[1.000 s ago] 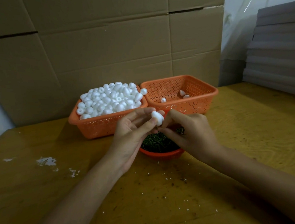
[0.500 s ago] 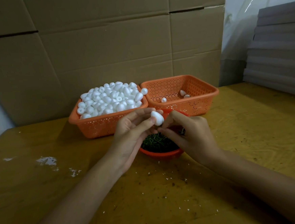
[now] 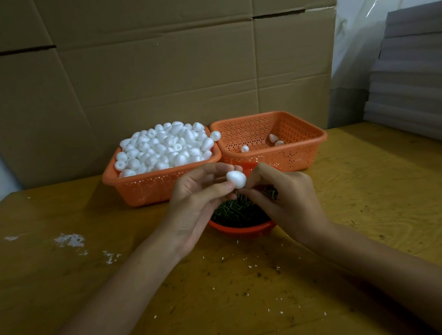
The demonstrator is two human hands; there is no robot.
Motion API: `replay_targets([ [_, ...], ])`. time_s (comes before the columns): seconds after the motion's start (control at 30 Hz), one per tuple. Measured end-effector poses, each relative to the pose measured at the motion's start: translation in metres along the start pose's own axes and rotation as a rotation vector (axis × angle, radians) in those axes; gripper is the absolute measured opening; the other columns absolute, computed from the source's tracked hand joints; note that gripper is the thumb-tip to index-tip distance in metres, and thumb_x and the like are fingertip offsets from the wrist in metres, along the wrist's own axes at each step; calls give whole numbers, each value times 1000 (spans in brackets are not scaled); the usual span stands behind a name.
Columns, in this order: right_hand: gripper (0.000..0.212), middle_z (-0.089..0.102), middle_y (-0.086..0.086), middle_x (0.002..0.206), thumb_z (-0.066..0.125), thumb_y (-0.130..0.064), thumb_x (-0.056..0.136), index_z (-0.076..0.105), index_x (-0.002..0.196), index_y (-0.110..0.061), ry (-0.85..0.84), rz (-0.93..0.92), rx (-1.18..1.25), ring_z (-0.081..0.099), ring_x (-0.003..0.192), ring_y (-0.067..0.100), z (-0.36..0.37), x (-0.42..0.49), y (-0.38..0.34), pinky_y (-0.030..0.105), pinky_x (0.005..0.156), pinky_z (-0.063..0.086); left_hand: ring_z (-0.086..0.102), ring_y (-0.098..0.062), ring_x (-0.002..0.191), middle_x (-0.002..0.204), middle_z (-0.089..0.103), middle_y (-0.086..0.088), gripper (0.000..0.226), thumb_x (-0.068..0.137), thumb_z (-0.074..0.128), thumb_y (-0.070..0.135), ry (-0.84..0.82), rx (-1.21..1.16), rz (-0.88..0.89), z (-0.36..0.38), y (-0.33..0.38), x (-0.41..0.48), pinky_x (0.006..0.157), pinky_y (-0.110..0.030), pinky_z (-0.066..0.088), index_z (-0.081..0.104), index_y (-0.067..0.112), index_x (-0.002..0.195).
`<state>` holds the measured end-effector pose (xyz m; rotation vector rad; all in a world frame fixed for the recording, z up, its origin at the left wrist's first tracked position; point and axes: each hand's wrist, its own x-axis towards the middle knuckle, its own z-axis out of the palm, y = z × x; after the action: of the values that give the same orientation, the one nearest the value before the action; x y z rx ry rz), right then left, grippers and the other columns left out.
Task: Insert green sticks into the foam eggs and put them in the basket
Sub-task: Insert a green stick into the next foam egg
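Tabletop (image 3: 363,209), far left: white flecks (image 3: 69,240) scattered on the wood. Left basket (image 3: 163,183), orange, perforated, heaped above the rim with white foam eggs (image 3: 165,148). Left grip (image 3: 196,203) raised in front of that basket, palm turned inward, thumb and fingertips grasping one egg (image 3: 236,179) from its left side. The egg is held in the air over the far edge of the bowl (image 3: 242,229), clear of both baskets. The bowl is red, round, standing just in front of the baskets and filled with green sticks (image 3: 234,211). Right grip (image 3: 289,204) meets the egg from the other side, fingers curled, forefinger against its right face and thumb under its lower end; whether a stick lies between those fingers cannot be told. Right basket (image 3: 293,159), touching the left one, holds three loose pieces (image 3: 273,137) on its floor. Cardboard (image 3: 180,64) stands behind; grey sheets (image 3: 413,73) are stacked at far right.
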<state>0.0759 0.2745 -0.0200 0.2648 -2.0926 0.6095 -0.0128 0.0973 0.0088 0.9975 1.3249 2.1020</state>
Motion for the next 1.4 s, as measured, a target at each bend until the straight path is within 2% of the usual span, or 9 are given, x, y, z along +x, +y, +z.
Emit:
replay_targets([
  [0.13,13,74,-13,93,68,-33,96,63,99,-22,-26,33,49,74,86,8,0,-1,1,43,67,59,71,-18,108,118,76,-12,25,83,73,1,-14,22,7,0,1,-1,84,-25,57,82,20,97],
  [0.33,21,60,-10,76,64,-33,96,45,90,-28,-17,22,29,64,66,15,1,0,1,44,53,50,70,-16,115,119,77,-9,25,76,81,12,-82,53,16,1,3,-3,87,-24,56,84,21,98],
  [0.6,22,61,-11,78,66,-34,96,46,90,-25,-49,23,50,64,67,14,0,1,1,44,55,51,70,-17,108,115,77,-10,26,78,81,13,-75,69,19,-2,-1,-2,86,-25,57,83,21,102],
  [0.77,29,56,-14,73,70,-36,94,42,88,-29,-30,23,57,57,61,13,0,2,-4,32,50,43,71,-18,97,112,76,-14,27,80,81,20,28,18,25,-2,-5,2,73,-25,57,81,21,107],
  [1.0,22,71,-8,82,71,-32,95,50,95,-24,-56,66,136,73,76,15,-1,1,-8,46,62,56,72,-19,101,112,76,-12,29,84,80,26,116,36,67,1,-7,2,76,-28,59,77,22,113],
  [1.07,22,71,-8,81,72,-31,94,52,95,-23,-36,74,111,73,75,15,-2,3,-7,47,61,55,73,-23,100,112,76,-15,32,95,69,33,227,126,135,6,-12,1,82,-34,59,70,16,122],
  [1.17,22,72,-10,81,73,-33,94,53,95,-23,17,108,76,73,75,9,-8,8,-1,44,62,57,72,-21,98,100,75,-5,28,106,49,38,343,455,338,9,-20,-6,86,-37,58,64,16,116],
  [1.3,21,76,-15,97,73,-30,94,54,100,-24,95,164,-7,73,85,-2,-21,18,16,35,68,63,64,-20,97,99,66,-1,40,108,40,40,133,1053,691,3,-35,-18,84,-44,51,66,9,106],
  [1.4,21,76,-14,104,72,-34,96,57,108,-26,141,232,-101,69,82,-10,-26,32,35,16,67,60,62,-24,97,99,66,-4,58,110,32,49,-18,1307,866,6,-44,-20,84,-43,46,70,7,99],
])
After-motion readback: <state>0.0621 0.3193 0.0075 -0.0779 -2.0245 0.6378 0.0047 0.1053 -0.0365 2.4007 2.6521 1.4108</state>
